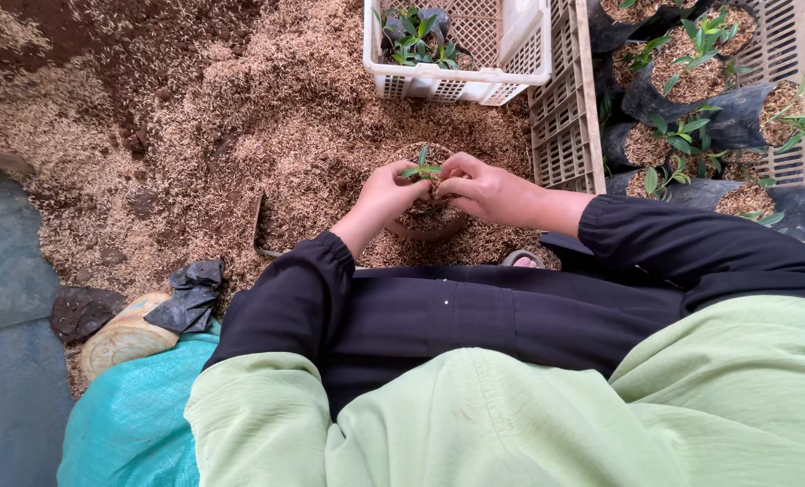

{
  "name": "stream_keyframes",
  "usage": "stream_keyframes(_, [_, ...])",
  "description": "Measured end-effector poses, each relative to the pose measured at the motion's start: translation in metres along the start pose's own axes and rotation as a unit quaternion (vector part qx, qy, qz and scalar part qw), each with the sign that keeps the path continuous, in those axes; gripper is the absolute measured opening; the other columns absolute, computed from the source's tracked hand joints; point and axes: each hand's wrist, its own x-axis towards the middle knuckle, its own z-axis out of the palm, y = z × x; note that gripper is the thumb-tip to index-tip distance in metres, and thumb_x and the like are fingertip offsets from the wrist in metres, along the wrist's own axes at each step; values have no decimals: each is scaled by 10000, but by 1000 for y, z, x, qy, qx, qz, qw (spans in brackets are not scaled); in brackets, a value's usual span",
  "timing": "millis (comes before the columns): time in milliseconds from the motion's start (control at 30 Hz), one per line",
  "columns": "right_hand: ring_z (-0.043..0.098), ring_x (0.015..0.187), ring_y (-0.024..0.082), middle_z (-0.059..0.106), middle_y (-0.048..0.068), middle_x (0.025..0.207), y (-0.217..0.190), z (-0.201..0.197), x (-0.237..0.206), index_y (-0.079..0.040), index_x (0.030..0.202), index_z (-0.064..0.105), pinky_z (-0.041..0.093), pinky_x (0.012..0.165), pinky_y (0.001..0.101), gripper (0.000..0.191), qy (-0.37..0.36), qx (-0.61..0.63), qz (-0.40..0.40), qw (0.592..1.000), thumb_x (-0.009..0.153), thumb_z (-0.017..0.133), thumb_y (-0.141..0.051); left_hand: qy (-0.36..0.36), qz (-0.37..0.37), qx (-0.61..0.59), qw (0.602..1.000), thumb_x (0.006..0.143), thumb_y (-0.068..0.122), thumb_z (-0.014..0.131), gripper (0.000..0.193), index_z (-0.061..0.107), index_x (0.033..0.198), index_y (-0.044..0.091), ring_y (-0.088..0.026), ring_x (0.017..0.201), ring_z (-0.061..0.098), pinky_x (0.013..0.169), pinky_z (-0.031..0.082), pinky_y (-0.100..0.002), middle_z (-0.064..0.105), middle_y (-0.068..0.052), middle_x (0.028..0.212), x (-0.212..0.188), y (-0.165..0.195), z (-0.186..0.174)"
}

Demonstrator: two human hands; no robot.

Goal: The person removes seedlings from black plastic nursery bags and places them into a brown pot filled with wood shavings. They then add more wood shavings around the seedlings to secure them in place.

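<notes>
1. Centre of frame: both hands meet over a small round pot (427, 221) full of husk mix. Left hand (386, 194) cups the pot's left rim, fingers curled onto the fill. Right hand (479, 185) has fingertips pinched together at the base of a seedling (420, 169), pressing around the stem.
2. Progress, judged from how things lie: seedling stands upright in the pot w/ fill about level to the rim, so setting looks mostly done; firming around the stem seems to be the step in hand. Pot not yet among the finished ones.
3. Upper right: slatted grey tray (560, 117) holds black soft grow bags (736, 113), each w/ husk fill and a small green plant, so several look done.
4. Top centre: white lattice crate (474, 81) w/ a few bare seedlings (416, 41) in one corner; stock looks low.
5. Textures: ground is loose rice husk (240, 108), pale tan, dry, w/ darker soil patches upper left. Bags thin, crumpled, matte. Leaves narrow, glossy.
6. Lower left: crumpled empty black bags (186, 302), teal woven sack (132, 415). Sleeves black over pale green.
</notes>
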Motion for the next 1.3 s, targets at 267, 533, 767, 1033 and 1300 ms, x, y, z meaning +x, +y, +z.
stream_keyframes(267, [673,948,271,591,106,1069,-6,22,6,-27,1082,657,586,826,353,178,38,33,-35,998,924,736,-45,0,-53,-15,998,911,209,603,269,740,1092,65,-109,714,613,674,505,-263,747,-28,858,15,-1,-9])
stream_keyframes(533, [674,1111,310,612,146,1225,-7,18,9,35,1161,655,599,871,338,298,-9,-35,-159,987,866,632,-3,5,-32,-12,999,876,163,600,252,753,1049,62,-111,802,694,735,533,-285,761,-29,877,13,0,-17])
stream_keyframes(767, [613,1200,293,609,141,1235,-7,29,28,26,1129,663,547,999,386,304,-70,-231,-253,937,854,645,-102,11,-29,-42,999,889,156,585,282,725,1113,57,-138,766,656,728,542,-303,743,-47,896,16,-10,-13])
stream_keyframes(1033, [555,1271,248,613,110,1371,7,8,3,-46,1312,678,447,1084,409,500,-41,-248,-239,938,814,653,-82,-20,61,77,995,881,75,599,362,643,1241,79,-196,1041,723,900,570,-339,753,-98,1100,-19,6,-25])
stream_keyframes(1300, [641,1101,282,596,141,1212,22,11,10,-16,1143,621,568,933,380,243,50,-48,-50,996,915,700,5,3,163,193,968,893,-23,559,353,628,1228,65,-260,1014,726,937,580,-389,725,-116,1092,-35,16,-37])
